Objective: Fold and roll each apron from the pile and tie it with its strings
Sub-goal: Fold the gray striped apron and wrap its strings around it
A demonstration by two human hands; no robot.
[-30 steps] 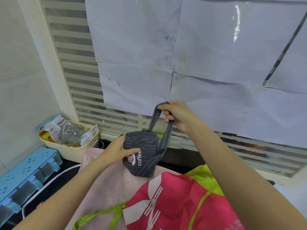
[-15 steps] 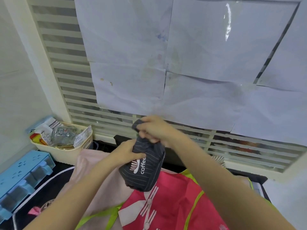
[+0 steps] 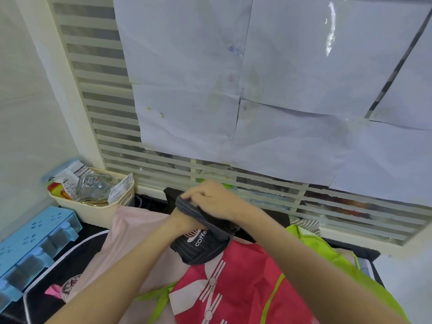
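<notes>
Left, a cream basket [image 3: 98, 210] and blue organizer [image 3: 35, 239] block passage; louvered window [image 3: 268, 195] closes the back; air above the pink apron [image 3: 233, 288] stays open.

One head-worn wide-angle camera looked forward and down, close over the apron pile [image 3: 233, 288], facing a paper-covered window [image 3: 280, 90].

Looks like a home corner or a small back room — not a tidy shop floor. White louvred window [image 3: 112, 127] half covered with taped-up sheets of paper [image 3: 292, 78], plain white wall [image 3: 30, 113] to the left. Cream basket [image 3: 98, 206] stuffed with sachets and wrappers, and a blue plastic organiser [image 3: 35, 242] beside it. Aprons [image 3: 233, 288] heaped in pink, red and lime on a dark surface — household clutter rather than work gear.
</notes>
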